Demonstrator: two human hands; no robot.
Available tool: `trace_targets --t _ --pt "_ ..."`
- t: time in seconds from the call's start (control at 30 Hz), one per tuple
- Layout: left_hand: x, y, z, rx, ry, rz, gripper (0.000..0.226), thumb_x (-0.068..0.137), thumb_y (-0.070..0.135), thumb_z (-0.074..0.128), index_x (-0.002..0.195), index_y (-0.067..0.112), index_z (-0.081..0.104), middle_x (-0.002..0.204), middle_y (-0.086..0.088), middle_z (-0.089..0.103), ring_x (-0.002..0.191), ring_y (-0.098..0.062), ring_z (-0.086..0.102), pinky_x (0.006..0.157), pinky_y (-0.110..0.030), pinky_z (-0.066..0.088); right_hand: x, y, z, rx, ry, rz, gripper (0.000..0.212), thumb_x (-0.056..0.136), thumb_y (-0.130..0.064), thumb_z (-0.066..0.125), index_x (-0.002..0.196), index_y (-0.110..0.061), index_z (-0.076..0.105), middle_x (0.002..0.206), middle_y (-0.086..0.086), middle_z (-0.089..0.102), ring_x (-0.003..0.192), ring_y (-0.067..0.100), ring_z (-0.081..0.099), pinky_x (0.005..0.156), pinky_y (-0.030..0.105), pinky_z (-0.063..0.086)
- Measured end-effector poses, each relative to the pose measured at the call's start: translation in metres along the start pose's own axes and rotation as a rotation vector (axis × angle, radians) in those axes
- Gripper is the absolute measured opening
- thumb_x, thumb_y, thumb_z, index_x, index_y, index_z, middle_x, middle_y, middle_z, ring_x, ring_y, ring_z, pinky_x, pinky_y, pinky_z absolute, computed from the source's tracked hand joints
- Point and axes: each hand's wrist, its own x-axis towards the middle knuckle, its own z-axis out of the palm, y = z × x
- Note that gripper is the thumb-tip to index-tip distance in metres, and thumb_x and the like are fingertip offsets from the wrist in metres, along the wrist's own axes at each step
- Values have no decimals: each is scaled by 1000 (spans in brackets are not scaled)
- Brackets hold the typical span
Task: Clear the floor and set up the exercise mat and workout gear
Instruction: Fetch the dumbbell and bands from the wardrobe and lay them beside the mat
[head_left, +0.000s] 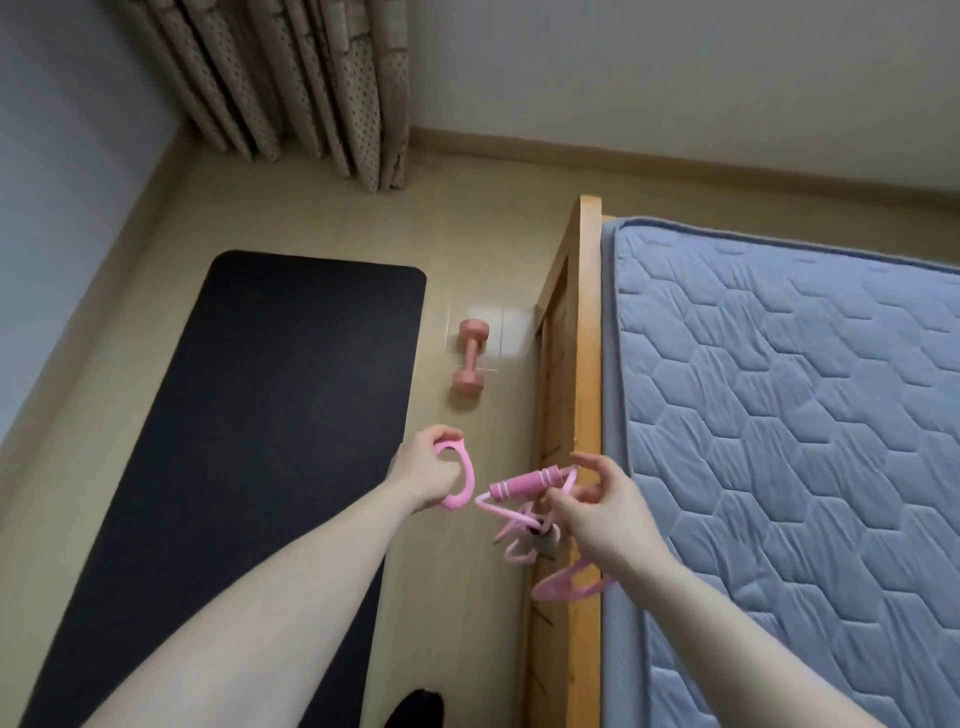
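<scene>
A black exercise mat (260, 415) lies unrolled on the floor at the left. A pink dumbbell (470, 355) rests on the floor between the mat and the bed. My left hand (426, 475) is closed around a pink loop pedal (460, 480) of a resistance-band puller. My right hand (602, 512) pinches the tangled pink bands near the foam handle (524, 484), and more pink loops (566, 587) dangle below it.
A bed with a wooden frame (584, 364) and a blue quilted mattress (779, 441) fills the right side. Patterned curtains (291, 78) hang at the far wall. A dark foot or sock (415, 709) shows at the bottom edge.
</scene>
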Motion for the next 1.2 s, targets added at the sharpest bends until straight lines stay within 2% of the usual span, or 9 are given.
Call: trace_targets --t 0.2,0.33,0.43,0.57,0.73,0.9,1.03,1.1,1.2 --pt "37 -31 17 -60 33 20 49 75 19 53 114 46 65 114 24 66 100 -14 68 86 -36 60 37 2 3 28 6 -43 38 92 -20 70 123 -37 55 81 -2 77 65 8 72 57 30 56" --pt "36 -70 35 -107 55 -10 58 78 5 48 117 44 65 124 33 61 102 -13 68 71 -28 58 56 16 16 -29 18 -61 40 93 -24 70 128 -35 54 81 -7 78 73 7 74 70 32 58" --pt "29 -110 60 -102 -6 -84 58 80 1 47 116 44 64 121 20 62 83 -15 67 59 -24 51 66 29 28 -39 1 -44 43 94 -23 69 133 -33 54 87 -7 78 81 9 75 75 40 62" --pt "11 -168 101 -123 -138 -189 57 85 -5 46 121 35 65 126 8 61 68 -14 62 49 -22 47 66 41 43 126 -75 32 44 97 -15 67 133 -33 51 99 -2 76 77 11 77 50 47 61" --pt "-13 -211 134 -153 -213 -291 46 93 -4 43 125 21 64 122 5 61 59 -19 64 49 -26 50 62 62 64 16 -49 -8 44 96 -21 67 135 -35 51 90 -10 76 74 16 77 68 48 64" --pt "-9 -259 144 -63 -216 -331 62 83 -11 36 127 25 61 142 1 57 108 -8 56 65 -6 46 51 88 87 24 -86 7 37 100 -16 64 130 -32 51 92 -1 76 72 18 78 56 49 63" --pt "-11 -283 143 -26 -295 -396 42 95 21 61 136 26 54 127 6 61 90 -1 58 63 -8 43 47 112 107 86 -125 81 45 99 -15 66 136 -32 48 98 3 73 75 24 78 47 48 61" --pt "-17 -290 135 13 -316 -448 39 91 21 62 129 28 56 115 9 64 90 -2 62 70 -13 50 41 119 114 55 -121 102 49 98 -17 67 139 -34 46 99 -3 73 71 24 78 47 46 61" --pt "-19 -286 119 39 -313 -468 50 86 14 58 134 28 58 122 3 66 100 -14 66 78 -20 52 30 125 117 89 -152 167 52 97 -21 69 139 -39 44 99 -5 74 70 27 78 48 51 61"
